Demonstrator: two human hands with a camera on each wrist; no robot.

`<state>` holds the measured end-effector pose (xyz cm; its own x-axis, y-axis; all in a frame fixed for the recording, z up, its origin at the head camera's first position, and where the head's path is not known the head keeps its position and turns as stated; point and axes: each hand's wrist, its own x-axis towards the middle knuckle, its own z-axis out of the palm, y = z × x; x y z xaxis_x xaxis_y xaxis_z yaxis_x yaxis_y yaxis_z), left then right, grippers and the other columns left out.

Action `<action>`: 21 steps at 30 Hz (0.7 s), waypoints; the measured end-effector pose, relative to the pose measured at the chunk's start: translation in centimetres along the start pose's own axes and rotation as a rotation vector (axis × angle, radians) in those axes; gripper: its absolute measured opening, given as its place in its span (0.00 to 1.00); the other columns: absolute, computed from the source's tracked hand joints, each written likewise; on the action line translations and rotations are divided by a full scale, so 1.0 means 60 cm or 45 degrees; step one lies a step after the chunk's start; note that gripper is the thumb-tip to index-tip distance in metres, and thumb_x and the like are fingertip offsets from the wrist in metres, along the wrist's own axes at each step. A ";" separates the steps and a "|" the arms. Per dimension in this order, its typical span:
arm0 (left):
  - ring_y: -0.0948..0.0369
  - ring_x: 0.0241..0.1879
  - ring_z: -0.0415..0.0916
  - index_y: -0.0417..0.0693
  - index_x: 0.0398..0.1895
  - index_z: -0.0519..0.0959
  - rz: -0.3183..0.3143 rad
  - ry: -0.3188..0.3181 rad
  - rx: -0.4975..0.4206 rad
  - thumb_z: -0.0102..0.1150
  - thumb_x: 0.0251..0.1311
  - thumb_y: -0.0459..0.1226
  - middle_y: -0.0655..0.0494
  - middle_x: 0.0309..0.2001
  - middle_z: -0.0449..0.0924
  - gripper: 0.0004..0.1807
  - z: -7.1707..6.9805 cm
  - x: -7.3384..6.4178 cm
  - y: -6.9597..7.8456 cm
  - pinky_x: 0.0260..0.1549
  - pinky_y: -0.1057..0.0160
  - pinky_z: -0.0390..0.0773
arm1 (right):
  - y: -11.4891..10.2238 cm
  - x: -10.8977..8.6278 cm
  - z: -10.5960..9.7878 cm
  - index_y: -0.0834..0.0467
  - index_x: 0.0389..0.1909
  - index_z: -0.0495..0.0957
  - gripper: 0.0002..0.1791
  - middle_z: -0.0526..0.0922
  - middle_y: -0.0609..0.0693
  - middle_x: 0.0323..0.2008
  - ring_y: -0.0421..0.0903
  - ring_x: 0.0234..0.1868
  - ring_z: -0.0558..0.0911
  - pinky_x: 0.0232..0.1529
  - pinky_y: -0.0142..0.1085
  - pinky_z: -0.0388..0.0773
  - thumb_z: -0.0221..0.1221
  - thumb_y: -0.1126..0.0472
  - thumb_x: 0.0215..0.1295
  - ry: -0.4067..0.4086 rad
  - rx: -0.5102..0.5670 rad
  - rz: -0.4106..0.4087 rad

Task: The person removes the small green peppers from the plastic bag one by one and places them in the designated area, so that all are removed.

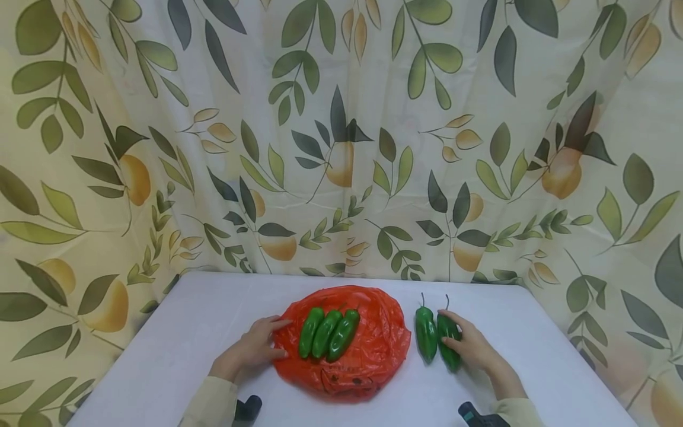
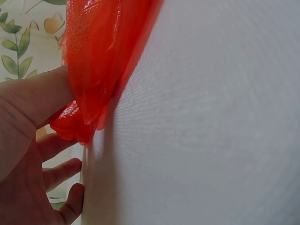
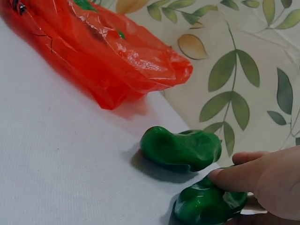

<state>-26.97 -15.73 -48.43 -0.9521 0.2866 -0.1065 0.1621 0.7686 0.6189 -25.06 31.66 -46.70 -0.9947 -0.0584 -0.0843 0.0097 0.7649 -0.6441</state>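
Observation:
A red plastic bag [image 1: 373, 338] lies spread on the table, with three green peppers [image 1: 322, 334] side by side on top of it. At the bag's left edge is my left hand [image 1: 256, 344]; its thumb and index finger touch the red plastic and stand apart. The left wrist view shows the bag's edge [image 2: 101, 56] by the thumb, the other fingers loosely bent. To the right of the bag, two more green peppers lie next to each other. My right hand [image 1: 472, 344] grips the outer pepper [image 3: 201, 204] between thumb and fingers. The inner pepper [image 3: 180, 150] lies just beside it.
A white-covered table [image 1: 213, 308] bears everything. Behind it hangs a curtain [image 1: 347, 148] printed with leaves and fruit. Dark wrist-worn devices [image 1: 248, 409] show at the lower edge of the head view.

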 end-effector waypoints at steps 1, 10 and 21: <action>0.38 0.74 0.58 0.53 0.71 0.73 0.000 0.001 -0.001 0.75 0.53 0.42 0.41 0.73 0.64 0.39 -0.001 0.000 0.001 0.66 0.24 0.59 | 0.002 0.001 0.001 0.60 0.77 0.57 0.37 0.55 0.77 0.74 0.79 0.73 0.54 0.67 0.72 0.58 0.59 0.66 0.69 0.001 0.000 0.006; 0.38 0.74 0.57 0.55 0.71 0.73 -0.003 -0.002 -0.011 0.75 0.53 0.42 0.41 0.74 0.64 0.39 0.002 0.005 -0.002 0.66 0.25 0.61 | 0.009 0.005 0.000 0.61 0.78 0.54 0.38 0.53 0.76 0.74 0.79 0.74 0.52 0.68 0.73 0.56 0.58 0.65 0.70 0.024 -0.017 0.011; 0.39 0.74 0.58 0.54 0.70 0.73 0.001 0.003 -0.015 0.75 0.53 0.41 0.41 0.73 0.65 0.38 0.003 0.003 -0.001 0.66 0.27 0.64 | 0.005 0.002 -0.003 0.61 0.77 0.55 0.36 0.56 0.76 0.72 0.78 0.69 0.64 0.64 0.69 0.69 0.56 0.57 0.74 0.066 -0.036 0.035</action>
<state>-27.09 -15.63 -48.62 -0.9526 0.2857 -0.1047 0.1594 0.7616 0.6282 -25.22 32.01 -46.75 -0.9981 -0.0042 -0.0614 0.0349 0.7836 -0.6203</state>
